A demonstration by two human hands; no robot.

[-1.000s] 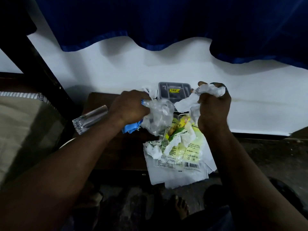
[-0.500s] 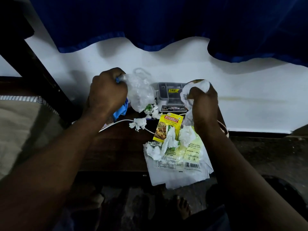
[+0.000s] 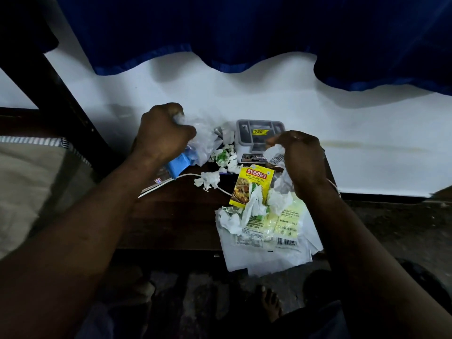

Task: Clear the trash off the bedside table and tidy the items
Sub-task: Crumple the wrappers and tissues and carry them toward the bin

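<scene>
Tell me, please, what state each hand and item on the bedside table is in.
left hand, gripping a clear plastic bag and blue wrapper
right hand, gripping crumpled paper
Everest sachet, lying flat, partly under crumpled tissue
flat wrappers, overhanging the table at its front edge
white cable, lying loose
grey box, standing at the back

Yellow sachet (image 3: 252, 185) reads "EVEREST Garam Masala".
</scene>
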